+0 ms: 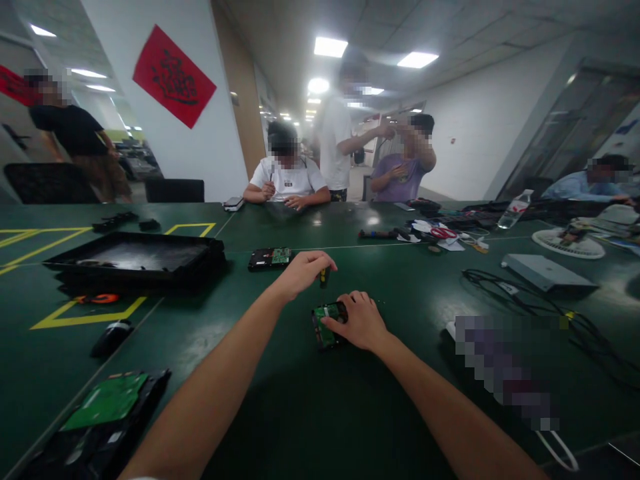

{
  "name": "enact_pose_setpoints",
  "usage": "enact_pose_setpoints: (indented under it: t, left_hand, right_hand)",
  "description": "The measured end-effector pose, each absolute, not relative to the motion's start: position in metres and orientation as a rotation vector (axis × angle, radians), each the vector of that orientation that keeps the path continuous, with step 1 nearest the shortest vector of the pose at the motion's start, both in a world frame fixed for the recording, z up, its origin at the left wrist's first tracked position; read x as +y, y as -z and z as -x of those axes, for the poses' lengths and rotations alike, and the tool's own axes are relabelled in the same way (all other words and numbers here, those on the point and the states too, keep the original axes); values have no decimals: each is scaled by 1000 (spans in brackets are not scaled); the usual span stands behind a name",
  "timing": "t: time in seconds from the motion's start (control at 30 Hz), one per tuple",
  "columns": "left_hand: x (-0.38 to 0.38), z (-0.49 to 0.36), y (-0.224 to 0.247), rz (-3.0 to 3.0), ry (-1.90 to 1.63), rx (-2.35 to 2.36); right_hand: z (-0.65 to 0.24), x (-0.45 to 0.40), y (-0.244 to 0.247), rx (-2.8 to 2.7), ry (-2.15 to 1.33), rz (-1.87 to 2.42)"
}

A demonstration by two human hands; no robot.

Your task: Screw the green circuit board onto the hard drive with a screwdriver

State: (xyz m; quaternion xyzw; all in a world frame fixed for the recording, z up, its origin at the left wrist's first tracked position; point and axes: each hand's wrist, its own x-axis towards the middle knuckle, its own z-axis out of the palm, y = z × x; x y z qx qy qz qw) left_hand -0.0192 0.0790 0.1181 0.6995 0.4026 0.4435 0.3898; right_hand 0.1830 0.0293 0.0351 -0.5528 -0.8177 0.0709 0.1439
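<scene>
A person's two bare hands work over a dark green tabletop point(310, 413). The right hand point(364, 319) lies over a small hard drive point(326, 328), its grip partly closed, thumb across the green circuit board and fingers bent over the right side. The drive rests on the tabletop at the centre, board facing up. Just beyond it, the left hand point(307, 270) is raised, its grip pinched around a small dark piece with yellow marks point(325, 276), too blurred to identify. Near that hand, on its far side, lies a second drive point(269, 259). At left are black trays point(135, 253), a dark computer mouse point(112, 338) and, closest to the viewer, a larger board-covered unit point(107, 400). At right are black cables point(505, 287) and a grey box point(550, 272). Across the tabletop, a person in a white T-shirt point(289, 179) sits facing this way.
</scene>
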Motion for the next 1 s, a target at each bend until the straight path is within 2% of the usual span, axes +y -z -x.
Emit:
enact_pose_setpoints:
  t: [0.6,1.0]
  left_hand:
    - [58,19,-119,-1461,-1098,840]
    - [59,17,-114,-1419,-1147,885]
  right_hand:
    - [-181,27,-32,-2332,-164,1572]
    - [-182,27,-31,-2332,-199,1575]
